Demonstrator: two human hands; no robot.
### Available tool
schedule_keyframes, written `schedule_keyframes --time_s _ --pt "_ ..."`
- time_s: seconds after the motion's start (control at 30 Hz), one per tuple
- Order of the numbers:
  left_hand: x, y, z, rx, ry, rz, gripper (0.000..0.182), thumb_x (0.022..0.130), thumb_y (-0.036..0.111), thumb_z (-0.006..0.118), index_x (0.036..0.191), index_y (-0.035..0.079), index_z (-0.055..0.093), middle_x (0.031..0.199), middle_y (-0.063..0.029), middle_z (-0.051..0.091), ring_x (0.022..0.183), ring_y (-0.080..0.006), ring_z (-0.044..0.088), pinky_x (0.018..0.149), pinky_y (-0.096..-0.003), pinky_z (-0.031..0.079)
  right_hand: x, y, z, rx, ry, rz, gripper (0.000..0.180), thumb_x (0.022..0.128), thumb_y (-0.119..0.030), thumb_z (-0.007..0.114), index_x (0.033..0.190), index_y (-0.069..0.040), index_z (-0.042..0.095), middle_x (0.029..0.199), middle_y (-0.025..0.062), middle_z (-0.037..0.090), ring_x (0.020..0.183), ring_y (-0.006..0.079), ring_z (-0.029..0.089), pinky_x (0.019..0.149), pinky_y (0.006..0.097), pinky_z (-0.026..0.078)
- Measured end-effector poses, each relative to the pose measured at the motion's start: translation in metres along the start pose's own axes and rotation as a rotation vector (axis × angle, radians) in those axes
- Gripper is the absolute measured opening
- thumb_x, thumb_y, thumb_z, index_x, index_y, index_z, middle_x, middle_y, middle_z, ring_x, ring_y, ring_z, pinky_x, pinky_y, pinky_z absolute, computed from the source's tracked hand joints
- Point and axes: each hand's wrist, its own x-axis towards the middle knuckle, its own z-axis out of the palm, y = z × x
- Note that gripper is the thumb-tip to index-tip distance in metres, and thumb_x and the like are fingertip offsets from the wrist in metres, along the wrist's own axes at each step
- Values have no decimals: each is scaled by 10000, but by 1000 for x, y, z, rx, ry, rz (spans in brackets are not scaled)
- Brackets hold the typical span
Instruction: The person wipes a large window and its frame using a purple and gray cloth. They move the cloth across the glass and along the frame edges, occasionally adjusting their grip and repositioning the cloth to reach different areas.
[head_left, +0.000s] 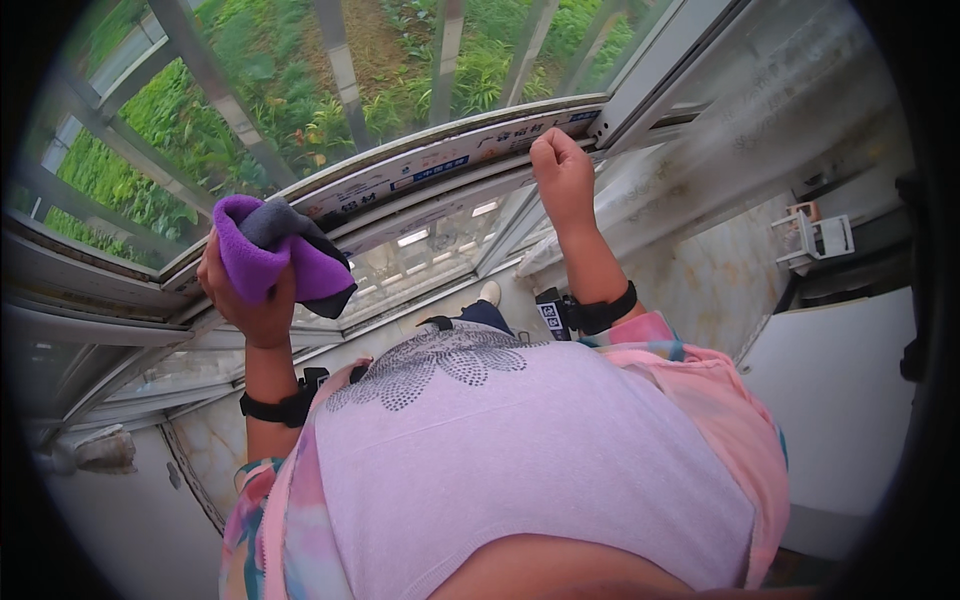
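My left hand (251, 300) grips a folded purple and grey cloth (259, 255) beside the window frame, at the left. The cloth's dark edge hangs over the lower rail. My right hand (561, 161) is closed in a fist at the right end of the window's metal rail (450, 161), which carries a printed film; whether it touches the rail or pinches something small cannot be told. Behind the rail stands the window pane (390, 67), with metal bars outside it. Both forearms wear black straps.
Sheer curtains (675, 172) hang at the right. A small white stool (814, 236) and a white panel-like surface (832, 397) lie further right. At the lower left is another pale surface (127, 517). Plants grow beyond the bars.
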Motion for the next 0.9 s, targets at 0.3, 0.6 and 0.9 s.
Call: schedule_keyframes --time_s 0.3,0.6,0.9 --pt "-3 -1 0 25 0 -8 731 730 232 821 1333 -18 494 1237 -177 595 1122 -343 557 994 -430 410 0 -3 23 -189 36 -74 179 870 -205 668 825 -33 648 670 64 620 602 180 580 605 312 472" --pt "-3 -2 0 38 -43 -79 708 746 238 807 1328 -19 498 1239 -192 584 1112 -352 576 1002 -425 414 0 -10 14 -189 -34 -180 162 734 -130 648 694 -28 529 597 62 520 546 178 507 543 319 422" --pt "-1 17 -8 -249 76 -134 658 852 313 706 1340 -59 468 1222 -166 577 1154 -271 563 1025 -403 410 -64 2 -28 -480 -894 -149 299 865 -267 673 1077 -63 617 925 142 629 839 268 632 730 414 488"
